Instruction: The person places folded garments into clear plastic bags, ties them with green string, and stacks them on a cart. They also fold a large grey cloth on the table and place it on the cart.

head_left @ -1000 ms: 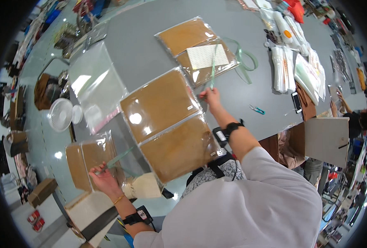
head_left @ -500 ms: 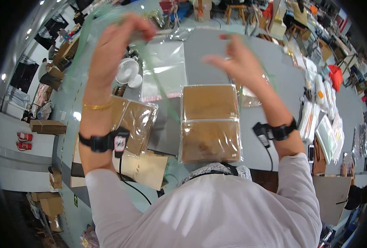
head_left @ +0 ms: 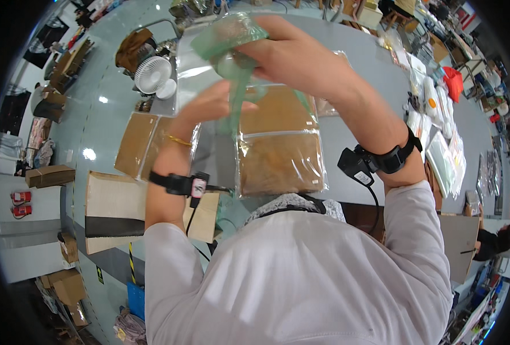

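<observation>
Strip (head_left: 229, 43), green and sheer: bunched at the fingers of the right hand, one run hanging beside the left hand, a thinner run slanting over the far right of the pack. Edges motion-blurred. Whether it passed beneath the pack could not be made out.

Right hand (head_left: 283, 57): raised over the far part of the table, bent inward; grip curled about the bunched strip.

Left hand (head_left: 212, 103): lower and nearer the body, a finger reaching past the hanging run. Grip blurred; whether it pinched the strip or only brushed it could not be told.

Pack (head_left: 281, 164): two brown panels under clear film, a pale seam between; flat on the table (head_left: 375, 75), square before the wearer, below both hands and apart from the right one.

Change noted: half a second earlier the hands stood wide apart, with loose lengths of strip about them; now they had closed in on each other, the right crossing toward the left, and the strip was gathered between. Judged from this, handling had passed from drawing the strip out to working it together above the pack, which lay flat in both views.

Also present: side pack (head_left: 133, 144), brown, left, partly behind the left forearm; clear bags (head_left: 193, 72), far left of the pack; fan (head_left: 153, 75), white, beside them; red bag (head_left: 453, 83), right, near pale bundles (head_left: 427, 106).
</observation>
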The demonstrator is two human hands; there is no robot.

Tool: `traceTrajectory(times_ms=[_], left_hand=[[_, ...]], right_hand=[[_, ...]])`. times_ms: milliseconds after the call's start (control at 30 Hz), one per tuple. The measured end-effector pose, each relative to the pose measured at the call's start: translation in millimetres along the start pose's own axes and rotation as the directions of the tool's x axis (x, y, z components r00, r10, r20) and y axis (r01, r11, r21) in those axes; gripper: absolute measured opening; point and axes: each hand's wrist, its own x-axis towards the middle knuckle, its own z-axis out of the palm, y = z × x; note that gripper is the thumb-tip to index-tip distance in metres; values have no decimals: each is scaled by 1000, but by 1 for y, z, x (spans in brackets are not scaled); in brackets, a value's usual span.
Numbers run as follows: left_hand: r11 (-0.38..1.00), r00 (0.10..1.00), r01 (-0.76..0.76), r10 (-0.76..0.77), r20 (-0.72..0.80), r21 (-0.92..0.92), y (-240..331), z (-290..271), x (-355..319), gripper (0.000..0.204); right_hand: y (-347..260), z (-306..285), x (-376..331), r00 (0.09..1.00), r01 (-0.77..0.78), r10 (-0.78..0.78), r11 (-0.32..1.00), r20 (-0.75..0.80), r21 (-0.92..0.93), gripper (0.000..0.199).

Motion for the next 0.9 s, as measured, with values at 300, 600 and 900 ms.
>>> traceTrajectory(times_ms=[300, 600, 900], left_hand=[[673, 975, 90, -209, -72, -734, -66, 81, -8, 42], [-164, 172, -252, -977, 123, -954, -194, 147, -186, 63], [115, 28, 891, -980, -199, -440, -147, 145, -200, 81]], right_hand=[[51, -42, -10, 993, -82, 87, 994, -77, 66, 33], [395, -98, -164, 471, 149, 879, 2, -73, 989, 60], [476, 61, -199, 169, -484, 944, -170, 282, 859, 56]])
